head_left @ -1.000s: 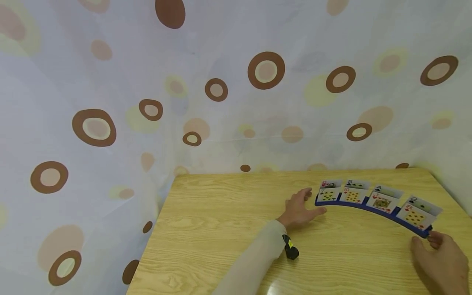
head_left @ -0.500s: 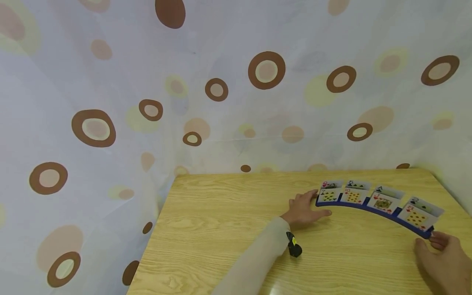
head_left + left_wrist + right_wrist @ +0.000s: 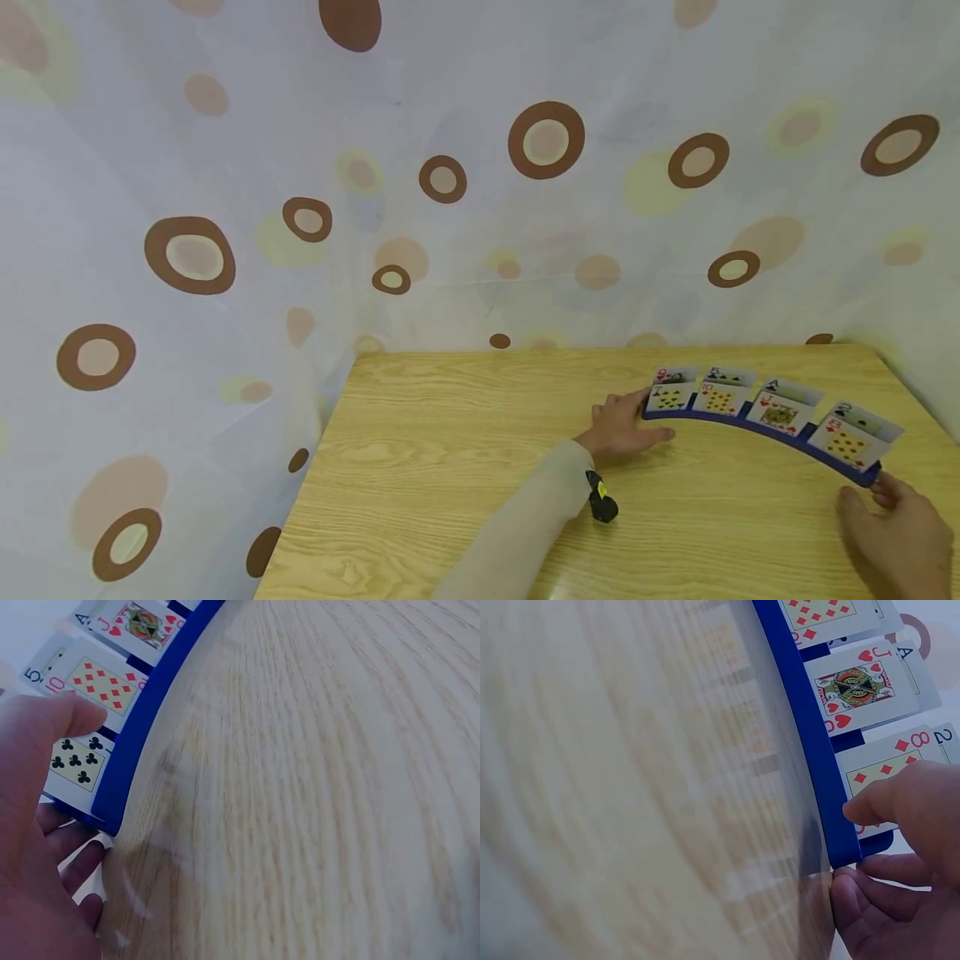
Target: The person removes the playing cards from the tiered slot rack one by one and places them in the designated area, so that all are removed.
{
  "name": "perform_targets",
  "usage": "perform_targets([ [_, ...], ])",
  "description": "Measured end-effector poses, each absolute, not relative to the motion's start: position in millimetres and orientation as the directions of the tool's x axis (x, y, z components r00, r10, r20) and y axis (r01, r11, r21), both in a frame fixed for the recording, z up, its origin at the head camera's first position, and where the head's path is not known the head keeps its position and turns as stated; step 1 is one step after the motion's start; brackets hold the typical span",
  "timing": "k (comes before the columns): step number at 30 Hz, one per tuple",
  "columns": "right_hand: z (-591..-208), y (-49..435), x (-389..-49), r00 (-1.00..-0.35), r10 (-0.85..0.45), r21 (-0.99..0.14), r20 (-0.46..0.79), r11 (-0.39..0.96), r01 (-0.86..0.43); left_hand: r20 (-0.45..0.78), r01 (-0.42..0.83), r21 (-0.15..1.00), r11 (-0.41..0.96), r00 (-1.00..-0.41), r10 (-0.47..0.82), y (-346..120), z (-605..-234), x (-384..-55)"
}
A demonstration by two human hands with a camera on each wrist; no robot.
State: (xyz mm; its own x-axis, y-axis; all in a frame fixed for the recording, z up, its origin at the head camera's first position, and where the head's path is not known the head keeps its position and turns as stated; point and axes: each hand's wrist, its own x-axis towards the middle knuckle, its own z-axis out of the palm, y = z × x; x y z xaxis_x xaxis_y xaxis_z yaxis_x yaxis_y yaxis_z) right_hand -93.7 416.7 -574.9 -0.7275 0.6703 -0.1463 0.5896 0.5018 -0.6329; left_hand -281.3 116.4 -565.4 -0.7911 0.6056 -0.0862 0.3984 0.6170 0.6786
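A curved blue card holder (image 3: 776,434) stands at the right of the table, with several playing cards upright in two rows. In front are the seven of clubs (image 3: 670,397), ten of diamonds (image 3: 718,399), jack of hearts (image 3: 778,412) and eight of diamonds (image 3: 846,444). My left hand (image 3: 618,429) has its fingers at the holder's left end, the thumb stretched out in front. At the other end, the fingers of my right hand (image 3: 900,521) touch the holder's tip. The right thumb (image 3: 892,799) overlaps the eight of diamonds in the right wrist view.
The wooden table (image 3: 442,450) reaches back to a patterned curtain (image 3: 465,242) with brown rings and dots. Another stretch of curtain runs along the left side. A dark strap with a small device (image 3: 602,497) is on the left wrist.
My left hand has moved right, its fingers coming up to the holder's left end. The right hand and the holder have hardly shifted.
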Motion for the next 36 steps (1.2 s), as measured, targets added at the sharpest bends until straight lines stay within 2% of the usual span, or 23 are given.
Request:
perform_targets([
  [9,-571,415,-92,-0.737,0.661,-0.633,-0.141,0.512,0.58,0.036,0.448,0.629,0.635,-0.833,0.552,118,-570,-274],
  [16,-571,416,-94,-0.742,0.663,-0.617,-0.101,0.543,0.569,0.123,0.514,0.55,0.658,-0.83,0.544,123,-573,-275],
  [20,-568,416,-94,-0.743,0.661,-0.602,-0.101,0.554,0.575,0.163,0.523,0.558,0.644,-0.83,0.533,124,-571,-277],
  [27,-567,418,-94,-0.742,0.663,-0.588,-0.095,0.565,0.58,0.155,0.529,0.518,0.673,-0.831,0.534,128,-572,-277],
  [33,-568,421,-93,-0.792,0.609,-0.557,-0.055,0.639,0.53,0.134,0.544,0.418,0.727,-0.829,0.543,129,-567,-275],
  [36,-568,420,-93,-0.787,0.615,-0.553,-0.047,0.641,0.533,0.126,0.555,0.413,0.722,-0.82,0.558,128,-566,-275],
])
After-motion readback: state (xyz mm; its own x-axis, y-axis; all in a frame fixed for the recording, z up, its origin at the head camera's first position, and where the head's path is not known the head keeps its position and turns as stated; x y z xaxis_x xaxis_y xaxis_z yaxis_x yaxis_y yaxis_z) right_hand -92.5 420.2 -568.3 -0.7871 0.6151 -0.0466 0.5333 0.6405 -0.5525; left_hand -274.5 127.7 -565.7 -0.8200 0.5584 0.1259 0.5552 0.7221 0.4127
